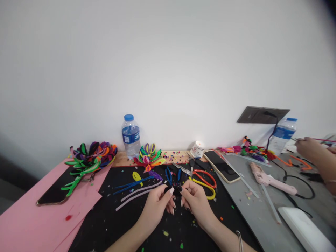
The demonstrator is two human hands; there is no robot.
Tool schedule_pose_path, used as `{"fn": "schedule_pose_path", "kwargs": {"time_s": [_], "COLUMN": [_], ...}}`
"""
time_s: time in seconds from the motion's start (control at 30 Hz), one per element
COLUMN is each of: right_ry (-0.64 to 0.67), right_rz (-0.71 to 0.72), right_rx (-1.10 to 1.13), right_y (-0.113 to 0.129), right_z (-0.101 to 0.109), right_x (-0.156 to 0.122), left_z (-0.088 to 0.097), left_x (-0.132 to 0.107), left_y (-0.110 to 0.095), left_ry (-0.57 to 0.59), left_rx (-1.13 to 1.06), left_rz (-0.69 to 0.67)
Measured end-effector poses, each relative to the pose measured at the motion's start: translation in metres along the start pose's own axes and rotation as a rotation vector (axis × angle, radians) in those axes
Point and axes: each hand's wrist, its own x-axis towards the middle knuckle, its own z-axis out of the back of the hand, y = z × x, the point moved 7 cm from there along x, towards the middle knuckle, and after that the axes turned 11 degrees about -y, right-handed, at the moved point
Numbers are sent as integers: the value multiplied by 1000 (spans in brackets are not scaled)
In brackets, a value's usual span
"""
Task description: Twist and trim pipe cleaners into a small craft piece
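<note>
My left hand (159, 201) and my right hand (195, 201) meet over a black mat (126, 227), thumbs and fingers pinched. Whatever sits between them is dark and blends into the mat. Two blue loops (169, 176) show just beyond my fingertips; whether they join what I hold, I cannot tell. Left of my hands lie blue pipe cleaners (128, 184), pale lilac pipe cleaners (136, 197), a purple bent piece (155, 175) and a yellow loop (137, 179). Scissors with red and yellow handles (206, 178) lie beyond my right hand.
Colourful pipe-cleaner bundles (91, 157) rest on pink paper (34, 229) beside a dark phone (54, 189). A water bottle (130, 138), a paper cup (197, 149) and a light-framed phone (222, 166) stand or lie behind. Rightward are a glue gun (273, 182) and another person's hand (311, 150).
</note>
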Motion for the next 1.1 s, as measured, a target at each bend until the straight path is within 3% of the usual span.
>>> {"fn": "schedule_pose_path", "kwargs": {"time_s": [0.37,0.8,1.1], "right_ry": [-108,-43,-24], "right_rz": [12,82,52], "right_rx": [-23,-85,-65], "right_y": [0,3,-1], "right_z": [10,2,0], "right_x": [4,-1,-1], "left_z": [-3,-1,0], "left_x": [-2,0,1], "left_y": [-6,3,4], "left_ry": [71,8,15], "left_rx": [-69,-119,-133], "left_rz": [52,108,102]}}
